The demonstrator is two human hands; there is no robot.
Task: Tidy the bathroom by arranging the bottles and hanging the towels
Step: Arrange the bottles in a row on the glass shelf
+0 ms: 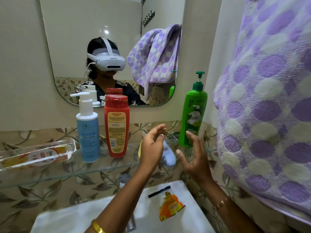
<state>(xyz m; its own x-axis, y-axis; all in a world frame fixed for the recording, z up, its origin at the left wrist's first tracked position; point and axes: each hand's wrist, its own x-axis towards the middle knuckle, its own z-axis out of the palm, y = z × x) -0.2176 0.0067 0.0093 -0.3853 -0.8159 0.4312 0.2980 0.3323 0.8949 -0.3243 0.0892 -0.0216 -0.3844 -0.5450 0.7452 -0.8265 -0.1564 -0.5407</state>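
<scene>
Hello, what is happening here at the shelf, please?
A person is tidying bottles on a glass shelf under a mirror. The blue bottle and red bottle stand upright side by side; the green bottle stands apart on the right. Both hands are open and hold nothing: the left hand and right hand hover near the green bottle. A purple towel hangs at the right.

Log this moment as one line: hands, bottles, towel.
left hand open, holds nothing | right hand open beside green bottle | blue bottle, red bottle upright on glass shelf | purple towel hanging right
</scene>
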